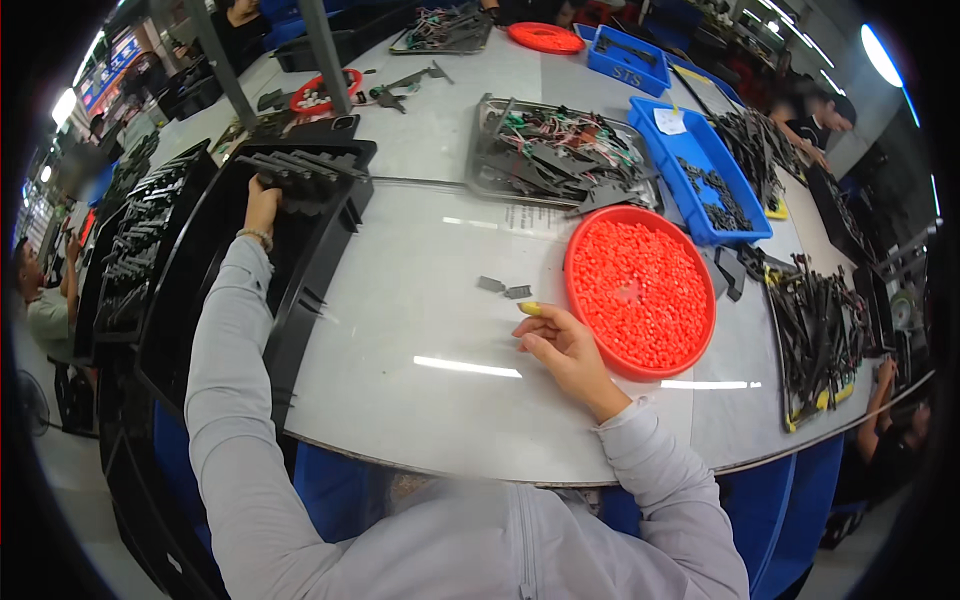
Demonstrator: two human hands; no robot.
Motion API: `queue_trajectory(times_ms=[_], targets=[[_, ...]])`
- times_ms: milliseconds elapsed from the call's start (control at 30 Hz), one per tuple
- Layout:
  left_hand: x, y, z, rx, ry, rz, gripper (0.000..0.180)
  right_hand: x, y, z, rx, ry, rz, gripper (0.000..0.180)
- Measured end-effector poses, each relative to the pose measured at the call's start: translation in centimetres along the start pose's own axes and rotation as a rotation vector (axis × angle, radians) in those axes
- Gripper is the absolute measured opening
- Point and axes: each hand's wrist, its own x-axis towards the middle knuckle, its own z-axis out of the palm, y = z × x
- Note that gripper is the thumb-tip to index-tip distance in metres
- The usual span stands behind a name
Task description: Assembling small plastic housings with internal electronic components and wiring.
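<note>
Brightly, a lamp [880, 55] shines beyond the white table [430, 300], right hand [568, 356] loosely spread, grip of left hand [262, 207] unclear.

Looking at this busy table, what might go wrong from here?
The right hand is close to the round red tray, so a careless sweep might spill some small red pieces. Two small grey parts lie on the tabletop and could get knocked aside.

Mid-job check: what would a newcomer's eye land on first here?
Probably the round red tray filled with small red pieces, beside the right hand. Next, the metal tray of tangled wires beyond it, then the black bin at left, where the left hand is at some dark parts.
</note>
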Motion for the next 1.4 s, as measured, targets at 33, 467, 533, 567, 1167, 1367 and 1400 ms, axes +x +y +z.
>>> queue_trajectory(times_ms=[33, 467, 533, 567, 1167, 1367, 1400], targets=[[-0.2, 0.4, 0.6, -0.011, -0.023, 0.000, 0.057, 0.0, -0.5, 0.1, 0.018, 0.019, 0.064, 0.039], [-9.2, 16.5, 1.1, -0.042, 0.108, 0.265, 0.046, 7.4, -6.1, -14.3, -0.829, 0.238, -0.163, 0.031], [-13.9, 20.5, 2.9, 0.007, -0.102, 0.285, 0.045, 10.0, -3.9, -18.3, -0.993, 0.369, -0.156, 0.037], [-16.6, 22.2, 3.8, 0.062, -0.309, 0.307, 0.044, 10.9, -3.0, -20.1, -1.001, 0.365, -0.155, 0.037], [-37.2, 18.5, -1.8, 0.210, -0.816, -0.302, 0.027, 17.3, -0.7, -22.3, -1.009, 0.563, -0.278, 0.031], [-41.8, 17.8, -14.5, -0.115, -0.543, -0.684, 0.019, 19.8, -0.6, -22.8, -1.024, 0.401, -0.346, 0.031], [-42.2, 16.5, -16.8, -0.124, -0.447, -0.675, 0.019, 21.0, -0.3, -26.2, -1.042, 0.448, -0.366, 0.032]])
